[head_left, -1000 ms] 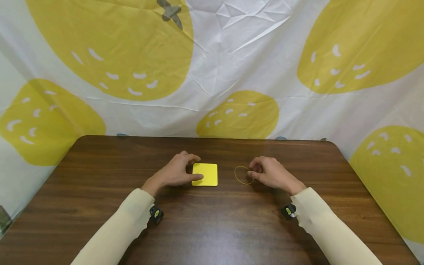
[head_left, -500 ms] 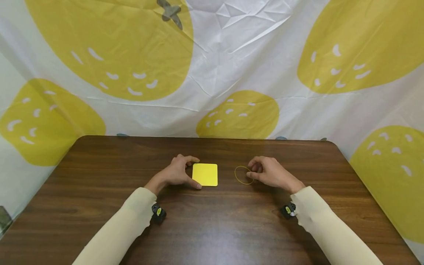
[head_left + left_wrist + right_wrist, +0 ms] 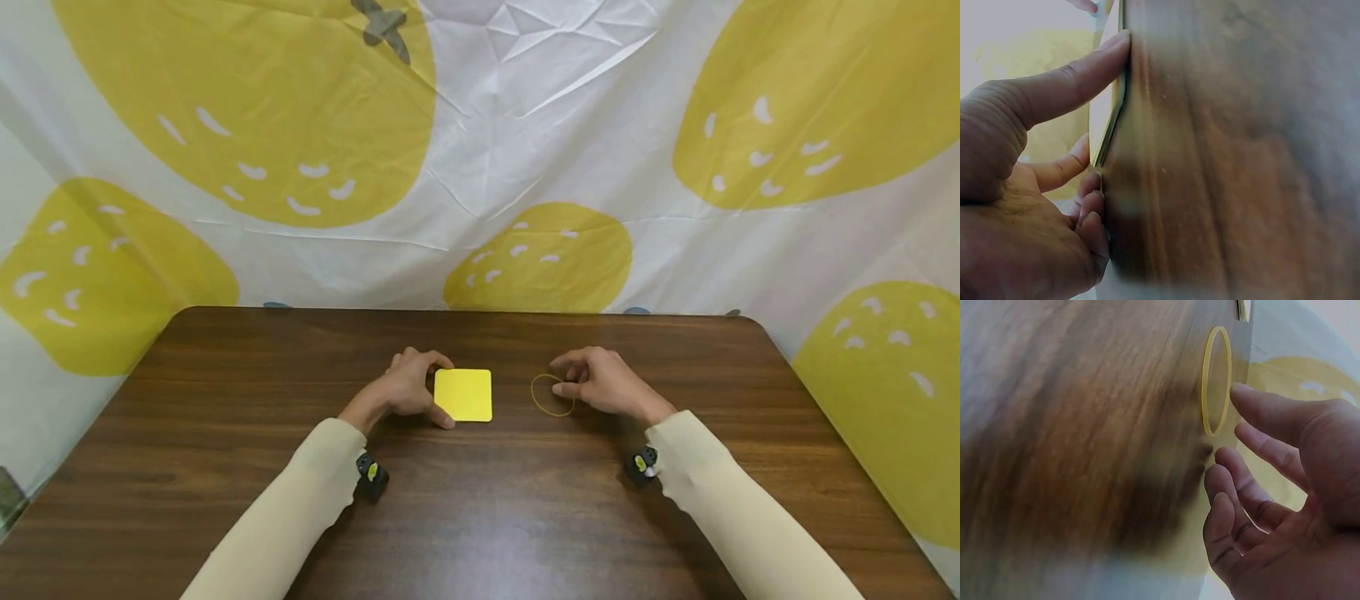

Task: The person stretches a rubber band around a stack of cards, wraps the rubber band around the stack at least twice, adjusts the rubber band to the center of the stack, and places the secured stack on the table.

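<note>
A thin stack of yellow square cards point(image 3: 462, 396) with rounded corners lies on the brown table. My left hand point(image 3: 405, 386) spans its left side, thumb at the near edge and index finger at the far edge. In the left wrist view, the thumb presses along the layered edge of the stack point(image 3: 1109, 134), and the other fingers curl below. To the right lies a yellow rubber band point(image 3: 542, 407), a loose ring. My right hand point(image 3: 609, 382) hovers over its right side with fingers loosely bent. The right wrist view shows the thumb tip beside the rubber band point(image 3: 1205, 394), nothing held.
The wood-grain table point(image 3: 480, 508) has rounded far corners. Behind it hangs a white cloth point(image 3: 360, 267) printed with large yellow fruit. Both forearms wear pale sleeves, with a small black camera strapped at each wrist.
The left thumb has slid off the top of the stack to its near edge. My right hand has shifted slightly left, farther over the rubber band. Stack and band stay put.
</note>
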A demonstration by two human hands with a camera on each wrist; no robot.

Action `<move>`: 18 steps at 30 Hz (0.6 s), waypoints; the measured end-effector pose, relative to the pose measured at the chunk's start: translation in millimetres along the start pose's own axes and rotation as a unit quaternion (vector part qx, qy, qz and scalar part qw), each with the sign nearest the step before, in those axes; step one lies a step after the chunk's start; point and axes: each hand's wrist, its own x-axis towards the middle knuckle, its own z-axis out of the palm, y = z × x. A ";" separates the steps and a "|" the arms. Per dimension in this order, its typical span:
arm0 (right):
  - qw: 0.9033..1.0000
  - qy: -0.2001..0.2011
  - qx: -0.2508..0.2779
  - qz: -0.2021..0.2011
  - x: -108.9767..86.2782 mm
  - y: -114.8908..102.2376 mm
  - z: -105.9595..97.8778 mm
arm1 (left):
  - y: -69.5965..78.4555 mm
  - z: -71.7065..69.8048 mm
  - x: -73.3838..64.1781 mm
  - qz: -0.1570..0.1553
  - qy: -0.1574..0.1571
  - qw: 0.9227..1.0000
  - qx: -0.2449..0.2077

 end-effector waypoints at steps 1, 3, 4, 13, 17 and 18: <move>1.000 0.001 0.004 0.003 1.2 0.3 0.8 | 0.8 0.1 0.5 -0.003 -0.001 1.000 0.002; 1.000 0.005 0.013 0.012 3.1 0.7 2.5 | 2.4 0.1 1.5 -0.005 -0.004 1.000 0.009; 1.000 0.007 0.018 0.018 3.9 0.7 3.4 | 3.4 0.2 1.9 -0.006 -0.004 1.000 0.013; 0.993 0.045 0.057 0.089 8.9 -5.1 8.6 | 7.1 -0.5 4.2 -0.005 -0.007 1.000 0.011; 0.991 0.055 0.060 0.106 8.8 -7.3 10.0 | 6.3 0.4 4.7 -0.001 -0.009 1.000 -0.020; 0.990 0.058 0.063 0.112 8.8 -7.8 10.5 | 6.4 0.6 4.5 0.000 -0.009 0.999 -0.031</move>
